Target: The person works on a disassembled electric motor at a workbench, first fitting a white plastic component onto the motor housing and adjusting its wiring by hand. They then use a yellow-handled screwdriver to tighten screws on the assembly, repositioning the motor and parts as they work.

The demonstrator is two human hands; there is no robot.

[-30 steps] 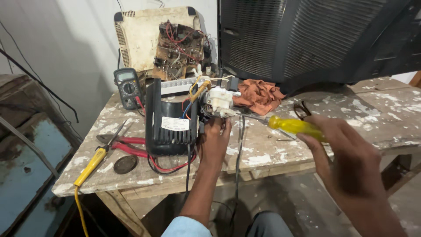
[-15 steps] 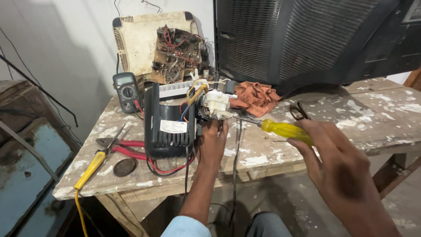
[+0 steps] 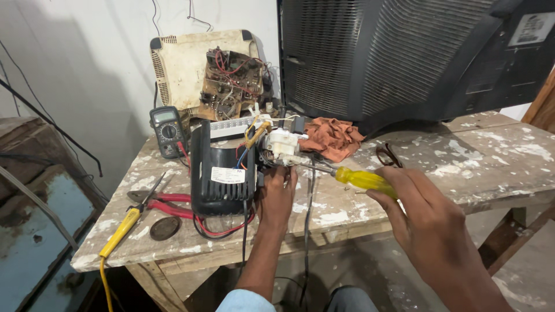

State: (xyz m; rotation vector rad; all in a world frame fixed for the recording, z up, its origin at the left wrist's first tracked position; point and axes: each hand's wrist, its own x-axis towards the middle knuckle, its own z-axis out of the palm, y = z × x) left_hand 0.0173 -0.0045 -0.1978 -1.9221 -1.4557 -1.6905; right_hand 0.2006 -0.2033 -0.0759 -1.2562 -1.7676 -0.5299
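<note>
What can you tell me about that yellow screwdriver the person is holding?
The screwdriver has a see-through yellow plastic handle and a thin silvery metal shaft. It lies almost level above the workbench, tip pointing left into the white part on the black device. The right hand grips the handle's end.

The right hand (image 3: 430,222) grips a yellow-handled screwdriver (image 3: 361,179), its tip at the white part (image 3: 283,144) on the black unit (image 3: 222,170) near the bench's (image 3: 462,167) front edge. The left hand (image 3: 277,193) steadies the unit. An orange rag (image 3: 332,138) lies behind; red pliers (image 3: 167,202) lie toward the left end.
</note>
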